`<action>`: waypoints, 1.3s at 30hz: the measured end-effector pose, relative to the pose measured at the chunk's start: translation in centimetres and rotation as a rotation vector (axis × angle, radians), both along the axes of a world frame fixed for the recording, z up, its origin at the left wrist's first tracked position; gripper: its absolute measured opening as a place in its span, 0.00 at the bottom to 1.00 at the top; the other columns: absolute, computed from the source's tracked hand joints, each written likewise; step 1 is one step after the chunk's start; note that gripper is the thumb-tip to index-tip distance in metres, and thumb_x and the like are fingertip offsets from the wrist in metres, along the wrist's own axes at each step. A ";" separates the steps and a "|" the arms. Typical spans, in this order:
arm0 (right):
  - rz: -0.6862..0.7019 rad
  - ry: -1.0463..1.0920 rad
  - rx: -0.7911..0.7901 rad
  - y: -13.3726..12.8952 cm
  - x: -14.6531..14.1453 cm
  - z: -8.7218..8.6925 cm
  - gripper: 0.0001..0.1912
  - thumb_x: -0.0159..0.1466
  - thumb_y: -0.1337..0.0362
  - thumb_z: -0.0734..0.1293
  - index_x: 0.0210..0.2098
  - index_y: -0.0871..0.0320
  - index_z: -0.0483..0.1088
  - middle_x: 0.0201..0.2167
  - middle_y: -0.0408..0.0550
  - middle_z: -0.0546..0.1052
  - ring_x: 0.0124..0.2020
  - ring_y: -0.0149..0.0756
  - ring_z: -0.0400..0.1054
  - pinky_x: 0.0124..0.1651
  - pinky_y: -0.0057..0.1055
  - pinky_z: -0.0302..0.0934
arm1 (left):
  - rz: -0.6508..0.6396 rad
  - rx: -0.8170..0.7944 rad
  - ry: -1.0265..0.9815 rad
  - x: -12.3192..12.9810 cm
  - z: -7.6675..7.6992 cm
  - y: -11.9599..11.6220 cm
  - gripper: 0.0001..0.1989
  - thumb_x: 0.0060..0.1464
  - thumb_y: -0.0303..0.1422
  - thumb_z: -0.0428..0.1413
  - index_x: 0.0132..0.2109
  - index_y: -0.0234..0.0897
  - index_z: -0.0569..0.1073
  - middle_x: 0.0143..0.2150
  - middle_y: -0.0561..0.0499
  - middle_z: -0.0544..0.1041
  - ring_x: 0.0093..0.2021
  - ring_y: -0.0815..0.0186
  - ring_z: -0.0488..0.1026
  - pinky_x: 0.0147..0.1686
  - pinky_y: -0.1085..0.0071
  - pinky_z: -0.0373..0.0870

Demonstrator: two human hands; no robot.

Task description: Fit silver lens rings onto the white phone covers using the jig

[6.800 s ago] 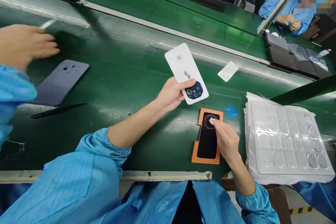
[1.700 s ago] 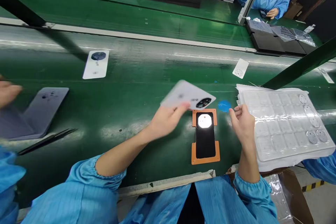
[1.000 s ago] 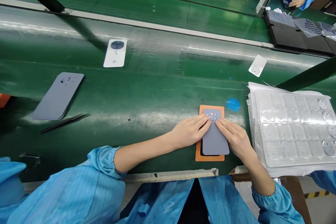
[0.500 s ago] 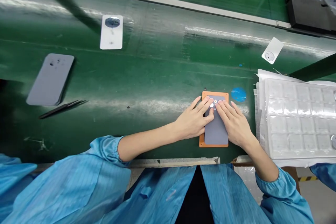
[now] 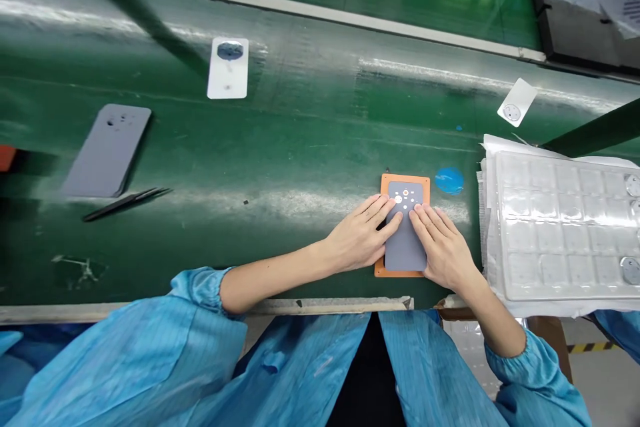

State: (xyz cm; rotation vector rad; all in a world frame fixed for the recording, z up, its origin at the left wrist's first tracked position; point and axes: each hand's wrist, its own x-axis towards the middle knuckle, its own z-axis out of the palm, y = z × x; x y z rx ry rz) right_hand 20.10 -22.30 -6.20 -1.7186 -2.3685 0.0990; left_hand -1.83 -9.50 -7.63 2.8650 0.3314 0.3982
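Note:
A grey phone back panel (image 5: 406, 250) with several holes near its top lies on an orange fixture plate (image 5: 399, 274) at the table's front. From the left, my left hand (image 5: 363, 230) rests with outstretched fingers on the panel's left edge, the thumb pointing across it. My right hand (image 5: 443, 247) lies on the right edge, fingers straight and side by side. The fingertips of both hands sit just below the holes. Neither hand is wrapped round anything.
Grey panels (image 5: 107, 153) and black tweezers (image 5: 127, 204) lie at left. Two white cards (image 5: 228, 77) (image 5: 521, 97) are farther back. Right of the fixture are a blue round film (image 5: 449, 181) and a clear compartment tray (image 5: 570, 233) on papers. A dark box (image 5: 570, 33) stands back right.
Both hands have slid down the panel towards me, uncovering its holes. The panel still lies on the orange plate. The camera view has shifted slightly.

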 end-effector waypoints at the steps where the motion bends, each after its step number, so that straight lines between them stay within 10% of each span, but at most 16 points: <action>1: 0.012 0.025 0.040 0.0 0.1 -0.1 0.34 0.63 0.74 0.61 0.68 0.68 0.61 0.68 0.65 0.66 0.70 0.56 0.60 0.70 0.54 0.60 | -0.021 -0.039 0.015 -0.1 0.3 0.7 0.25 0.61 0.29 0.56 0.63 0.26 0.70 0.65 0.27 0.70 0.68 0.41 0.65 0.68 0.42 0.62; 7: -0.133 0.756 0.256 0.2 0.0 0.4 0.21 0.71 0.71 0.60 0.60 0.50 0.71 0.56 0.52 0.79 0.57 0.47 0.75 0.59 0.48 0.72 | 0.052 -0.460 -0.207 0.4 3.7 4.3 0.32 0.60 0.37 0.63 0.68 0.36 0.65 0.68 0.38 0.69 0.70 0.52 0.65 0.68 0.53 0.64; 11: -0.223 1.210 0.261 1.3 0.1 0.5 0.19 0.73 0.66 0.56 0.58 0.48 0.69 0.44 0.51 0.81 0.45 0.46 0.79 0.44 0.49 0.75 | 0.060 -0.630 -0.564 2.2 6.5 3.4 0.07 0.63 0.32 0.61 0.45 0.35 0.80 0.43 0.47 0.84 0.44 0.64 0.83 0.49 0.71 0.78; 19: -0.127 1.242 0.197 2.4 0.1 0.6 0.19 0.70 0.56 0.53 0.56 0.45 0.66 0.35 0.52 0.72 0.41 0.50 0.71 0.47 0.55 0.68 | -0.107 -0.383 -0.782 1.9 8.0 1.6 0.05 0.64 0.25 0.58 0.42 0.35 0.80 0.38 0.47 0.85 0.39 0.66 0.83 0.42 0.75 0.80; 24: -0.107 1.146 0.185 3.4 -0.4 -1.4 0.17 0.67 0.46 0.61 0.48 0.45 0.72 0.32 0.50 0.73 0.39 0.51 0.71 0.47 0.54 0.66 | -0.123 -0.503 -0.698 1.9 7.6 1.7 0.08 0.66 0.29 0.57 0.40 0.35 0.81 0.37 0.46 0.84 0.38 0.65 0.83 0.41 0.74 0.80; 31: -0.075 0.879 0.124 3.1 0.9 -4.8 0.19 0.72 0.53 0.55 0.56 0.40 0.71 0.34 0.51 0.74 0.34 0.48 0.66 0.41 0.50 0.65 | -0.078 -0.598 -0.679 2.9 6.2 1.1 0.05 0.65 0.30 0.58 0.43 0.34 0.78 0.38 0.45 0.83 0.38 0.66 0.80 0.42 0.73 0.77; 39: -0.109 0.978 0.072 2.8 0.7 -4.7 0.19 0.74 0.54 0.55 0.57 0.40 0.71 0.34 0.50 0.76 0.36 0.47 0.70 0.41 0.50 0.69 | -0.050 -0.493 -0.637 2.9 5.6 0.8 0.11 0.67 0.30 0.51 0.38 0.36 0.77 0.36 0.45 0.81 0.38 0.64 0.78 0.44 0.68 0.76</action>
